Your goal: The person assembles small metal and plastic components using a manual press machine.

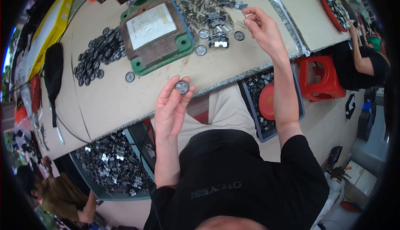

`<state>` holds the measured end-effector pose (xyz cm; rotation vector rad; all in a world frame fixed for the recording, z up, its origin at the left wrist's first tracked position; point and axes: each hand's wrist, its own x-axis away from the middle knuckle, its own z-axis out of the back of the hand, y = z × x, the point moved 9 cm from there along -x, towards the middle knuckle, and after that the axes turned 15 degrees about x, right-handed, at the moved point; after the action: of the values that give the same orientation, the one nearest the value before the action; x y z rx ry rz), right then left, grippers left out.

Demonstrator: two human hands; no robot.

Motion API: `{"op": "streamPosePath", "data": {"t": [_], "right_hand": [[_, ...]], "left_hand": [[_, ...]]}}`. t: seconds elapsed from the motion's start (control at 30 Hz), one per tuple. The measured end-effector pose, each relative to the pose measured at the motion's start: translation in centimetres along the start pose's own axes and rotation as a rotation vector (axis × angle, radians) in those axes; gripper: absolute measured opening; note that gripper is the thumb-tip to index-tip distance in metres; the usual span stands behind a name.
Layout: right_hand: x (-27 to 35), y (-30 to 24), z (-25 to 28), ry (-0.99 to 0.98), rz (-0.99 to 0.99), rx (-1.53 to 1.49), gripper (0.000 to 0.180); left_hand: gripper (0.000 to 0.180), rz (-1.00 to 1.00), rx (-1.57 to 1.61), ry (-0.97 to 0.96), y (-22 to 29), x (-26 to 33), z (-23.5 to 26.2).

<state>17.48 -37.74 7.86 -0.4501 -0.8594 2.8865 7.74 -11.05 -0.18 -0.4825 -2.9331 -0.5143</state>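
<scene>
My left hand (171, 109) is raised at the table's front edge, its fingertips closed on a small black spoked wheel (181, 87). Farther right, my right hand (261, 26) pinches a thin metal pin (245, 16) between thumb and forefinger. Beside it on the table lie small black and silver toy-car chassis (216, 19), one with wheels fitted (218, 41). Loose wheels lie around them, among them a dark one (238, 35) and a grey-faced one (201, 50). Behind these spreads a heap of thin metal pins (193, 0).
A green-based press (183, 42) with a white plate (151, 25) stands mid-table, a pile of black wheels (102, 50) to its left. Bins of small parts (133, 194) (300, 109) sit below the table edge. A red stool (318, 77) and other people (66, 196) are nearby.
</scene>
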Motion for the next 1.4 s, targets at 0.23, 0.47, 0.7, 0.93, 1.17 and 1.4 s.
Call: {"op": "streamPosePath", "data": {"t": [0.23,0.47,0.7,0.93,1.17,1.4], "right_hand": [[9.2,-8.7,-5.1,-0.34,-0.064,-1.069,0.012],[10.9,-9.1,-7.9,-0.45,-0.111,-1.094,0.014],[11.3,-11.2,-3.8,-0.047,0.317,-0.579,0.006],[11.4,-9.1,-6.4,-0.357,-0.017,-0.912,0.011],[3.1,0.6,0.3,0.074,-0.087,-0.055,0.016],[-3.3,2.3,-1.1,-0.054,-0.068,0.177,0.02]], "left_hand": [[0.037,0.036,0.052,-0.038,-1.4,-0.5,-0.5],[0.036,0.036,0.001,-0.071,-1.7,-0.1,-0.7],[0.034,-0.093,-0.213,-0.032,-1.4,0.3,-0.3],[0.03,-0.003,-0.066,-0.034,-2.0,-0.1,-0.4],[0.029,0.037,-0.09,0.048,-1.9,0.1,-0.2],[0.029,0.035,-0.102,0.053,-2.1,-0.1,-0.1]]}}
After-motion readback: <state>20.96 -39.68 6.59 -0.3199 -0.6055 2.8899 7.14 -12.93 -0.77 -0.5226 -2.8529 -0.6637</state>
